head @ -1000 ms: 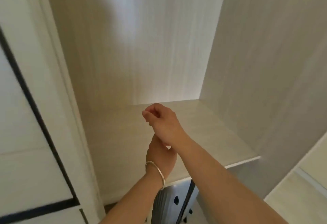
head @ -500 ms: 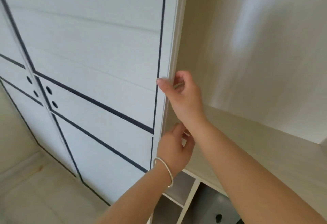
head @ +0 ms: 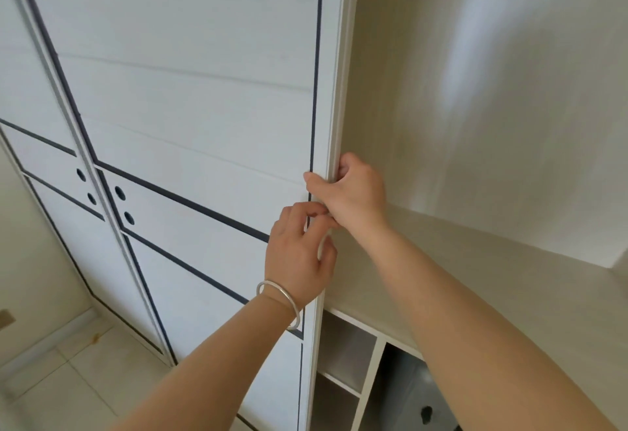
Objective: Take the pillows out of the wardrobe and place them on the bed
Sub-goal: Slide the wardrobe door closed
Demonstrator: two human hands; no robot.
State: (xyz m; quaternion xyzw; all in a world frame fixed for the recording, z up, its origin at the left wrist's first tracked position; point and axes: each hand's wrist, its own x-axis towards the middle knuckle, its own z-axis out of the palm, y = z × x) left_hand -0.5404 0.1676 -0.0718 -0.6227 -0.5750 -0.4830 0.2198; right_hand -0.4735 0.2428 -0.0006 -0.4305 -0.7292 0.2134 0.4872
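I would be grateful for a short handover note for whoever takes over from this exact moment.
Right hand: fingers wrapped around the vertical edge of the sliding wardrobe door.
Left hand, with a bracelet on the wrist: on the same door edge, just below the right.
Pillows: none in view. The shelf in the open compartment is bare; the cubbies below show no pillow.
Bed: out of view.
Done: cannot tell from here.
Left: likely slide the door, find the pillows, carry them to the bed.

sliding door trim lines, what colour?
Dark navy, nearly black, on the white wardrobe door; head view.
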